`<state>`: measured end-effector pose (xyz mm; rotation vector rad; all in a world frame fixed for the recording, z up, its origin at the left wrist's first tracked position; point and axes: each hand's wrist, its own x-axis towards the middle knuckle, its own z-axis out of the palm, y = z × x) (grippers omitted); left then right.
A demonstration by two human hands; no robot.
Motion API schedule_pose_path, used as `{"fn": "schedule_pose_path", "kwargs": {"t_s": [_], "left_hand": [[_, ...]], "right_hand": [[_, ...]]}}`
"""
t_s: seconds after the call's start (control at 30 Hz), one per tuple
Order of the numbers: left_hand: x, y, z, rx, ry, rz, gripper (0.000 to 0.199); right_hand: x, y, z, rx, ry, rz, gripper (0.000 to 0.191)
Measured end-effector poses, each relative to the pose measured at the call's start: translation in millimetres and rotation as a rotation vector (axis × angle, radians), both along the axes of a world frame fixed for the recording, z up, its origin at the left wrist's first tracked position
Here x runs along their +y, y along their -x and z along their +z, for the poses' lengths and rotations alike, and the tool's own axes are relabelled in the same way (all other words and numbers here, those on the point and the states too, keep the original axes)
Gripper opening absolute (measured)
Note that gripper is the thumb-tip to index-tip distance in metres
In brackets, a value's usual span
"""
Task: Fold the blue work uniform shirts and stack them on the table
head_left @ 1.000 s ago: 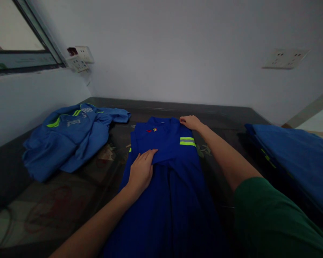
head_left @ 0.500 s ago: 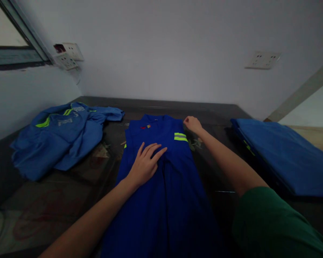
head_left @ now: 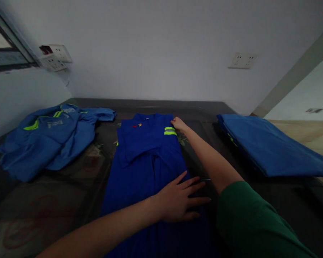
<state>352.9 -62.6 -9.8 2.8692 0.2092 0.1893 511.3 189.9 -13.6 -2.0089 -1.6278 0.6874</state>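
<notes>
A dark-blue work jacket (head_left: 144, 138) lies in the middle of the table, collar toward the wall, with a small emblem and a yellow-and-grey reflective strip. Blue trousers (head_left: 129, 190) extend from under its lower edge toward me; I cannot tell whether the two are joined. My right hand (head_left: 178, 124) is closed on the jacket's right edge, near the shoulder and just above the strip. Over the right trouser leg, my left hand (head_left: 181, 199) is open with fingers spread, pointing right. Whether it presses on the cloth is unclear. My left forearm hides part of the trousers.
A crumpled blue garment (head_left: 54, 138) with yellow trim lies at the left. Folded blue clothing (head_left: 263, 143) is stacked on the right. The dark table (head_left: 204, 107) meets a pale wall (head_left: 150, 50) with sockets (head_left: 242, 60).
My left hand has moved from the jacket front down and right over the trousers, its fingers spreading. My right hand now grips the jacket's edge. The view has shifted slightly right.
</notes>
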Motion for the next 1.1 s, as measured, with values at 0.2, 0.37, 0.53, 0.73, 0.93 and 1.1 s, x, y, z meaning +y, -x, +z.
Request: {"fn": "schedule_pose_path", "kwargs": {"t_s": [0.2, 0.37, 0.53, 0.73, 0.93, 1.1], "left_hand": [[-3, 6, -1.6, 0.067, 0.133, -0.088, 0.051], [-5, 3, 4.6, 0.003, 0.308, -0.147, 0.05], [29, 18, 27.2, -0.225, 0.506, 0.054, 0.029], [82, 81, 33.1, -0.202, -0.02, 0.663, 0.031], [83, 103, -2.8, -0.029, -0.193, 0.775, 0.047], [90, 106, -15.2, 0.029, -0.145, 0.905, 0.043]], "right_hand": [[-9, 14, -13.0, -0.179, -0.138, -0.019, 0.033], [-13, 24, -17.6, -0.496, -0.185, 0.089, 0.038], [-31, 14, 1.4, -0.51, -0.352, 0.065, 0.031], [-112, 20, 33.2, -0.44, -0.335, 0.373, 0.016], [-167, 58, 33.7, -0.677, -0.2, 0.62, 0.021], [-166, 55, 58.2, -0.73, -0.206, 0.542, 0.018]]}}
